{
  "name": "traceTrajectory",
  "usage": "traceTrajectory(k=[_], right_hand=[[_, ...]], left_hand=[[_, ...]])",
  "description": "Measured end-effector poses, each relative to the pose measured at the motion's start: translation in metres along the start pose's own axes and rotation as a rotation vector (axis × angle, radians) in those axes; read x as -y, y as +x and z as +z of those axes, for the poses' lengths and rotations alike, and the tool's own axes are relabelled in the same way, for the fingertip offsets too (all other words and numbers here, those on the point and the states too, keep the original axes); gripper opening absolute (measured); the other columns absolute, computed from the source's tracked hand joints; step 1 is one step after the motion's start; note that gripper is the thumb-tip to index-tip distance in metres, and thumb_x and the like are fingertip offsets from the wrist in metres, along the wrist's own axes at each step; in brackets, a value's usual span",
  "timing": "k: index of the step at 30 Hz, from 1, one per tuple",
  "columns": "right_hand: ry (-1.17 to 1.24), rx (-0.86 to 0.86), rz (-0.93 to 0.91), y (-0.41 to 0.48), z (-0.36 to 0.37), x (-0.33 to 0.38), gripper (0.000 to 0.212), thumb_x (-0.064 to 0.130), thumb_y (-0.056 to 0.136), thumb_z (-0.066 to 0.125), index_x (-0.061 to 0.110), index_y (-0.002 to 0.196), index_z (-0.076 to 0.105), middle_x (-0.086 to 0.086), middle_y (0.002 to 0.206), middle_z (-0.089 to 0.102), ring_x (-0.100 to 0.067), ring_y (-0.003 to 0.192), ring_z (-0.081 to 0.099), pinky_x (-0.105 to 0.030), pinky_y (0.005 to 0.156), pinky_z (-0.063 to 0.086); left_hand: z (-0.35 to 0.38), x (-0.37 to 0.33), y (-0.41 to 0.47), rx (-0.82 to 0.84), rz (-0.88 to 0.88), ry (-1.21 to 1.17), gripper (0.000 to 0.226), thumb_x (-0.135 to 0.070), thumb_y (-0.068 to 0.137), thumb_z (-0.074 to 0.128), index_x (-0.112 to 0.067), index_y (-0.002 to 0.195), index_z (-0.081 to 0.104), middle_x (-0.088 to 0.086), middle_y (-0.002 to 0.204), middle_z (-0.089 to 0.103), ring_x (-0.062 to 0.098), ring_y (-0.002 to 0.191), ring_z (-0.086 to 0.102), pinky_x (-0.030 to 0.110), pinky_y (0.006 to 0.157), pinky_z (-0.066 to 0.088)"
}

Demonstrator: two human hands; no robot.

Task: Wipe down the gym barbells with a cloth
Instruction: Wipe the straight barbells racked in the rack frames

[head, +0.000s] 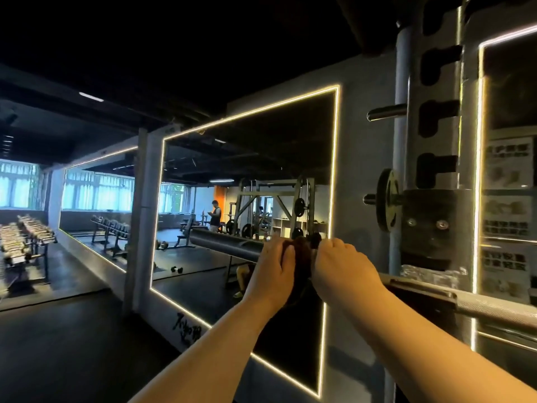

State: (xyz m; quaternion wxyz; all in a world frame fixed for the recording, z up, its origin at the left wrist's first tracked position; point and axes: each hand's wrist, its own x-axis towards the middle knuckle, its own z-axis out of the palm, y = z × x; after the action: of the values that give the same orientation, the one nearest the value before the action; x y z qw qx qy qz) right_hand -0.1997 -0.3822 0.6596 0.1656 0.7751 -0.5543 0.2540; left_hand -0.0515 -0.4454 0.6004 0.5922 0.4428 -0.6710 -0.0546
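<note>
**Cloth wrapped on the bar, both hands at work**

The barbell (494, 308) lies across the rack (430, 141), with its thick sleeve (226, 244) pointing toward the mirror (261, 141). The left hand (273, 269) and right hand (343, 266) sit side by side near where the sleeve begins. Their fingers curl down over a dark cloth (302, 257) bunched between them, and each seems to clamp it to the metal. Likely step: wiping this inner end. The next move calls for sliding the cloth outward along the sleeve under firm pressure, then working along the rough shaft.
</note>
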Motion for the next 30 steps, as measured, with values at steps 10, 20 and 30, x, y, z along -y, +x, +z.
traceTrajectory(k=[10, 20, 30], right_hand=[[0.049, -0.125, -0.018, 0.009, 0.025, 0.000, 0.026, 0.025, 0.108, 0.032, 0.013, 0.111, 0.054, -0.005, 0.107, 0.053, -0.026, 0.096, 0.054, -0.037, 0.083, 0.051], [0.066, -0.121, 0.001, 0.017, 0.029, -0.010, 0.031, 0.035, 0.108, 0.031, 0.015, 0.100, 0.054, -0.002, 0.093, 0.053, -0.022, 0.086, 0.053, -0.032, 0.071, 0.041], [0.058, -0.119, -0.019, 0.017, 0.031, -0.014, 0.031, 0.038, 0.107, 0.030, 0.020, 0.092, 0.050, 0.004, 0.083, 0.047, -0.014, 0.074, 0.047, -0.031, 0.065, 0.039]], left_hand=[[0.000, -0.008, -0.003, -0.014, 0.068, -0.041, 0.017, -0.037, 0.108, 0.038, -0.027, 0.113, 0.051, -0.007, 0.115, 0.052, 0.006, 0.098, 0.058, 0.021, 0.079, 0.051], [-0.018, 0.018, 0.026, -0.225, -0.130, -0.011, 0.016, -0.034, 0.109, 0.035, -0.029, 0.098, 0.046, -0.010, 0.108, 0.045, 0.015, 0.102, 0.057, 0.046, 0.090, 0.058], [-0.020, 0.030, 0.018, -0.151, 0.062, 0.020, 0.008, -0.029, 0.108, 0.038, -0.027, 0.111, 0.044, -0.009, 0.129, 0.037, 0.011, 0.127, 0.044, 0.045, 0.109, 0.046]])
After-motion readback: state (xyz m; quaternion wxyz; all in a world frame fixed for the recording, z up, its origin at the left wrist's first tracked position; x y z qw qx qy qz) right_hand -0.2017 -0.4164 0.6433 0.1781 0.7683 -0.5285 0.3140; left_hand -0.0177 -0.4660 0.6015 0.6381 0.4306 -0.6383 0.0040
